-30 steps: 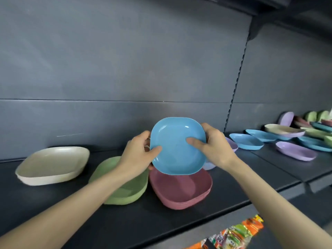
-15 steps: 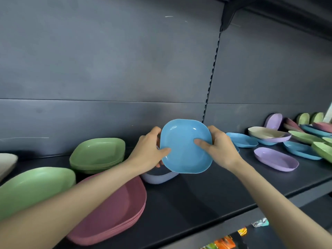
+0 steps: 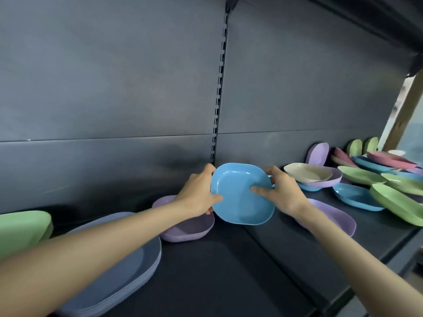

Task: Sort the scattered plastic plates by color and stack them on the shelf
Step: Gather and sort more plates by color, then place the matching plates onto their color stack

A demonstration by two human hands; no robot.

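Observation:
A blue plate (image 3: 240, 202) is held tilted above the dark shelf (image 3: 229, 266), its hollow facing me. My left hand (image 3: 196, 195) grips its left rim, thumb on the inside. My right hand (image 3: 279, 191) grips its right rim the same way. Below my left hand lies a purple plate (image 3: 190, 227). A stack of several lavender-grey plates (image 3: 119, 271) sits at the lower left, partly under my left forearm. Under my right forearm lies another purple plate (image 3: 336, 216).
A green plate (image 3: 20, 229) shows at the left edge. Scattered on the right part of the shelf are a beige plate (image 3: 306, 172), blue plates (image 3: 357, 197), green plates (image 3: 398, 207), pink plates (image 3: 389, 159) and an upright purple plate (image 3: 318, 153). The shelf's back wall stands close behind.
My view and both hands have shifted right along the shelf with the blue plate. The pink and green stacks have left view; the lavender-grey stack and purple plate now lie below.

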